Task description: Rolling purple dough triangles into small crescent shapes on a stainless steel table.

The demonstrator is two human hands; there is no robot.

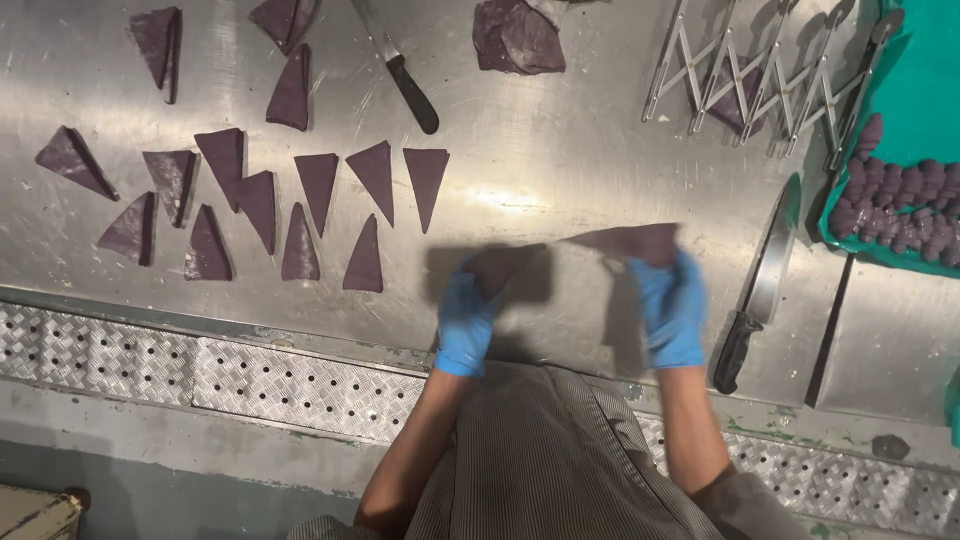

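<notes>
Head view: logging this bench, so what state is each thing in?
Left hand: gloved, grip on a dark dough piece.
Right hand: gloved, grip on a second piece.
Dough triangles: cut, lying flat.
Big knife: lying unheld.
Expandable cutter: spread open.

Motion-blurred purple dough piece (640, 243)

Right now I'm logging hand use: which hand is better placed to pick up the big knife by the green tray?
Right. The right hand is next to the big knife, whose black handle points toward the person. The left hand is farther away, holding dark purple dough.
</notes>
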